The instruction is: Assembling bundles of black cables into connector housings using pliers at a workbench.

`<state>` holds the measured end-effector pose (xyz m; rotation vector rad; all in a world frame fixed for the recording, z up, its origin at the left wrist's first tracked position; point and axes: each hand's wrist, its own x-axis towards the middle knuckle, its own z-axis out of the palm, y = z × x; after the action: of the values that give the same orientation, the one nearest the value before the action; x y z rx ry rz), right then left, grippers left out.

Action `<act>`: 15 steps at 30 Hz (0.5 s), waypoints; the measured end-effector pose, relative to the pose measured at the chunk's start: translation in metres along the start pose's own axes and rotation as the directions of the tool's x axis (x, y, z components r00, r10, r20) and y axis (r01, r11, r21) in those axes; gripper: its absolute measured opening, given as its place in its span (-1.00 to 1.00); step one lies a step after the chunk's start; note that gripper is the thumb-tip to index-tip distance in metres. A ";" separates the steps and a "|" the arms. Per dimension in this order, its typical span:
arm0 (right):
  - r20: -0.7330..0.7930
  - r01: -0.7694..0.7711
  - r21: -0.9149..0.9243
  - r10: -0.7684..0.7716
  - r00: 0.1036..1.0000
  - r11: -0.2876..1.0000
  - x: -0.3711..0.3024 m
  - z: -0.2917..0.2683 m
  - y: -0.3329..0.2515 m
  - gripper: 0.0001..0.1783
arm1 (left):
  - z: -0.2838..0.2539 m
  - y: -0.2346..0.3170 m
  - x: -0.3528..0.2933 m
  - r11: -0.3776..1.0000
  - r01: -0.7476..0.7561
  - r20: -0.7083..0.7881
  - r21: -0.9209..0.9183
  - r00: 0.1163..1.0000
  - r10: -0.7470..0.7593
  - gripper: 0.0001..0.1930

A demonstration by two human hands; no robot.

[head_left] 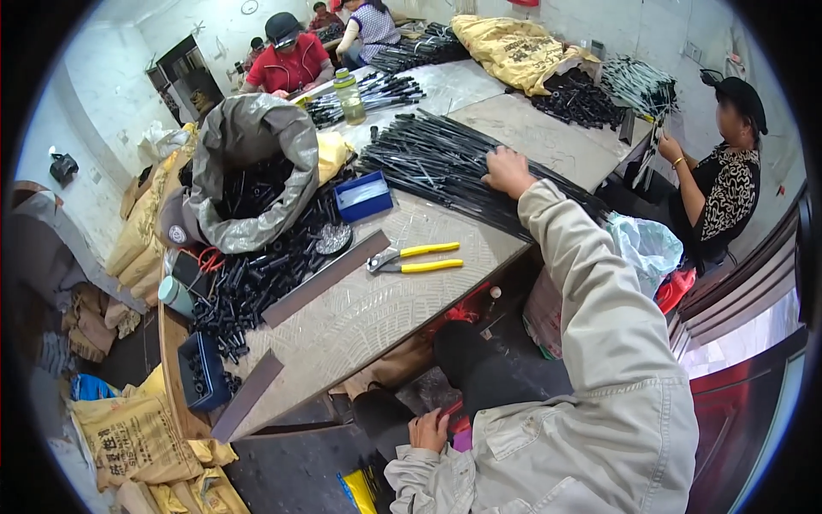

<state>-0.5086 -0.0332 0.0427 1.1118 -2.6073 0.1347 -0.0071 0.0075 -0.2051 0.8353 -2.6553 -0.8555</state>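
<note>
Rods point(419, 158), black and slender, piled across the counter point(342, 313). Right hand point(509, 171): atop the rods, fingers curled downward; grasp or mere touch, not discernible. Left hand point(428, 431): low by the lap, fingers bent; grasp unclear. Blue box point(368, 204): just beside the rods' left ends. Pliers point(428, 249), yellow-handled: apart from the rods.

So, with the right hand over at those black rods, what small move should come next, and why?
I'd suggest drawing one or a few rods toward the person: the right hand is at the pile of black rods with its arm stretched out, and no rod appears lifted clear. The left hand is low, away from the pile.
</note>
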 end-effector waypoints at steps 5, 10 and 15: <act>0.038 0.045 0.087 -0.048 0.998 0.995 0.004 0.001 -0.008 -0.68 | -0.008 0.008 0.006 0.990 0.110 -0.035 -0.092 0.993 -0.113 -0.73; -0.083 0.009 0.062 -0.004 0.997 0.998 0.006 0.003 0.000 -0.67 | -0.006 0.004 0.004 0.991 0.116 -0.013 -0.067 0.993 -0.117 -0.72; -0.098 0.027 0.051 -0.022 0.995 0.998 0.005 0.010 0.000 -0.81 | -0.006 0.005 0.006 0.990 0.131 0.011 -0.044 0.991 -0.131 -0.71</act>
<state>-0.5141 -0.0391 0.0351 1.1253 -2.5159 0.2464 -0.0123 0.0048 -0.1968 1.0066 -2.6009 -0.9476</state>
